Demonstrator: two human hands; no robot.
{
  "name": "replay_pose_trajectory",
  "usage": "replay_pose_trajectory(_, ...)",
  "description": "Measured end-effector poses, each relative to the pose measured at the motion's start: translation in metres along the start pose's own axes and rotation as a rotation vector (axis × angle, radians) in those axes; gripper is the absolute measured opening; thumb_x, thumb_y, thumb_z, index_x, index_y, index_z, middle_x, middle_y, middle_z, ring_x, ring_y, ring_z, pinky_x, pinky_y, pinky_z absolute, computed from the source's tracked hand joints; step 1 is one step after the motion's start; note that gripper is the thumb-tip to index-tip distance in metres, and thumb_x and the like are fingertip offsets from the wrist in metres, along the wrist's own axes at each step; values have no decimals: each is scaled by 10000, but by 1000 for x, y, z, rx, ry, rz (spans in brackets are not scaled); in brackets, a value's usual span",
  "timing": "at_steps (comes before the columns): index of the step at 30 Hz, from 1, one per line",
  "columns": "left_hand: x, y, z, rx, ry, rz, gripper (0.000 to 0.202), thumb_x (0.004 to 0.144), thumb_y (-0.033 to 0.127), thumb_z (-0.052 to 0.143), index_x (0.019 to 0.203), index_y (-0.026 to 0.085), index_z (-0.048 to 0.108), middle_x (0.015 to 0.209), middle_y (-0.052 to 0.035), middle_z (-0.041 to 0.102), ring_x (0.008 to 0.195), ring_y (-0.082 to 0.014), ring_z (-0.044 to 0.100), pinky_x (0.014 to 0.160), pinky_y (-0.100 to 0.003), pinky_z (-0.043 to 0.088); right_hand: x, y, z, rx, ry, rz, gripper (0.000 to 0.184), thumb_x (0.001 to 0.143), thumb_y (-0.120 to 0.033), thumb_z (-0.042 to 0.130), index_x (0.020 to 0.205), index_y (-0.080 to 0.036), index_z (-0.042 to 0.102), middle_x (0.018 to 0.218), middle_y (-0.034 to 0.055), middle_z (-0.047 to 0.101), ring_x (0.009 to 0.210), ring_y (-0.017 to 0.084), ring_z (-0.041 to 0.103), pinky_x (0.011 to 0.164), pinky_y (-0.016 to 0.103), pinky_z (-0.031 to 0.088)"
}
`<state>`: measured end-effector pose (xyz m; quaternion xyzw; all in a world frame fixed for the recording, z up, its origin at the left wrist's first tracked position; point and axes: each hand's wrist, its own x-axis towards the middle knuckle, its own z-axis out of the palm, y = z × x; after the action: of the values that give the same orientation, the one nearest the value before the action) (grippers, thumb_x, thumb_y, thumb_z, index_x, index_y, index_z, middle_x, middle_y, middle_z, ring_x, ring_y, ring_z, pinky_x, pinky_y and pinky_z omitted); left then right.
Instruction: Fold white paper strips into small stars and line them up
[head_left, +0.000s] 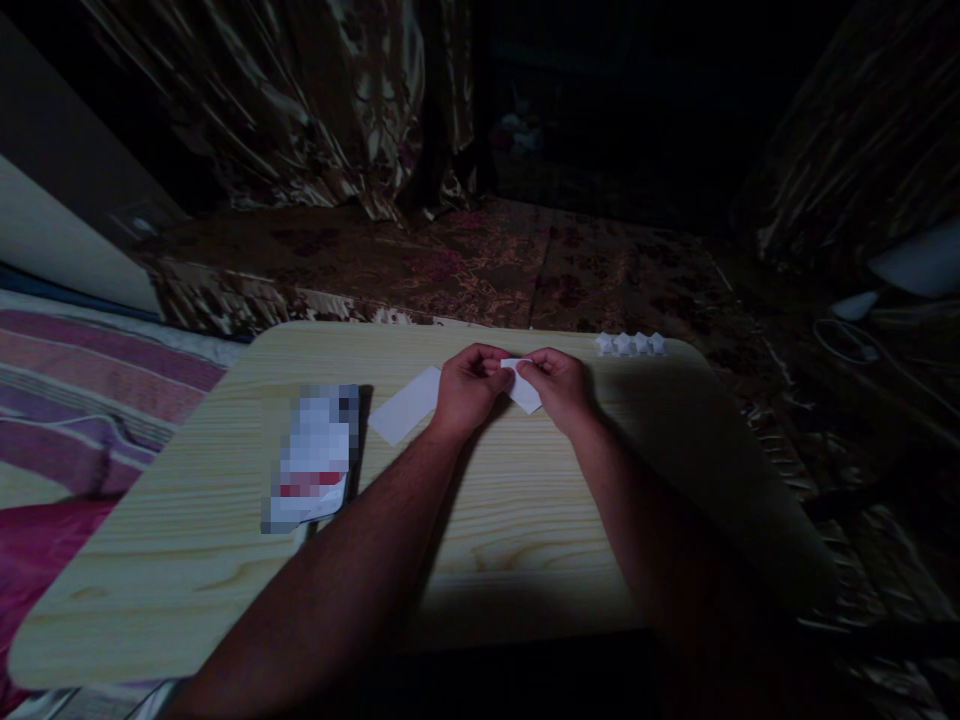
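Both my hands meet over the far middle of a light wooden table. My left hand and my right hand are closed in a pinch on the same white paper strip, which bends between my fingertips just above the tabletop. A flat white piece of paper lies on the table just left of my left hand. Several small white folded paper stars sit in a row at the table's far edge, right of my right hand.
A blurred-out white and red packet lies on the table's left part. A striped pink blanket is at the left. Dark patterned fabric covers the floor and hangs behind. A white cable and white objects lie at the right.
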<state>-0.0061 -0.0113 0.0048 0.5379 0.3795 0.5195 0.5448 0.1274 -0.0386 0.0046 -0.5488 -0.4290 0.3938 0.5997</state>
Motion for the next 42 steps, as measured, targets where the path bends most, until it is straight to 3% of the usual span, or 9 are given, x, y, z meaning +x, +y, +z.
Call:
replay_pose_trajectory(29, 0, 1, 2, 20, 6, 7, 247, 614, 209, 742, 843, 157, 668, 721, -5, 668, 598, -107, 583, 576, -229, 467, -1, 0, -2, 8, -36, -44, 177, 648, -336, 699, 710, -183, 635, 617, -18, 623, 539, 120, 524, 511, 242, 392)
replay_pose_trajectory(42, 1, 0, 0, -7, 17, 37, 270, 608, 197, 745, 856, 177, 639, 663, 22, 613, 543, -92, 523, 531, -216, 417, -3, -3, -4, 2, -76, -47, 145, 662, -318, 695, 671, -195, 620, 583, -33, 588, 524, 115, 501, 495, 239, 356)
